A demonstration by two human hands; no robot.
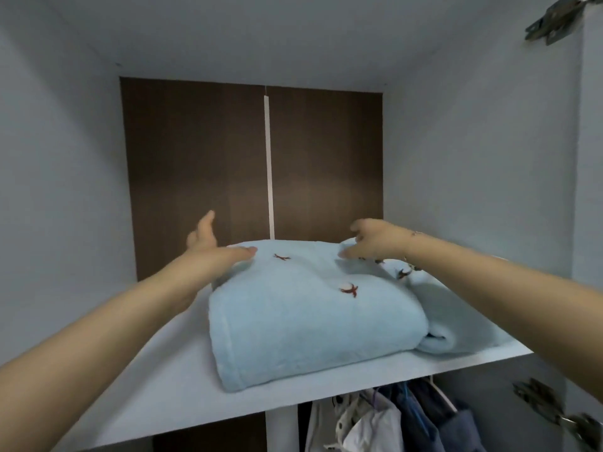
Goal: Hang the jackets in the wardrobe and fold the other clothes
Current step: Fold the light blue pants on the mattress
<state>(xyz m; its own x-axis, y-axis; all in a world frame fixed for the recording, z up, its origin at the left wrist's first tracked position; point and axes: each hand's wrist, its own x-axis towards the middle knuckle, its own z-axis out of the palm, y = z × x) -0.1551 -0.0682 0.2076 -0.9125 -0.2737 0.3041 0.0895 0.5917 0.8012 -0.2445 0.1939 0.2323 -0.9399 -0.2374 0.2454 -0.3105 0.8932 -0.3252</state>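
**Entry: folded garment on the upper wardrobe shelf, both hands at its far edge**

Object: a light blue fleece garment point(303, 311) with small red embroidered marks, folded into a thick bundle. It lies on the white shelf point(169, 386) of the wardrobe's upper compartment, roughly central, its rolled near edge towards the camera and well in from the shelf's front lip. A looser flap trails off to the right.

Left hand point(212, 246): fingers straight, thumb laid flat on the top surface at the far-left corner. It holds nothing; it presses or steadies.

Right hand point(375, 243): fingers curled down over the far-right edge, apparently pinching the fleece there. The fingertips are partly hidden behind the cloth, so the pinch is a reading, not a certainty.

Key relation: the bundle's long axis runs left to right across the shelf, and both hands sit at its far side, one per corner, about equally near. The bulk lies towards the person from both grips. Judgement: any push goes back towards the brown back panel point(195, 158).

Below the shelf: hung clothes point(391, 419) on a rail, so the hanging part looks at least partly done.
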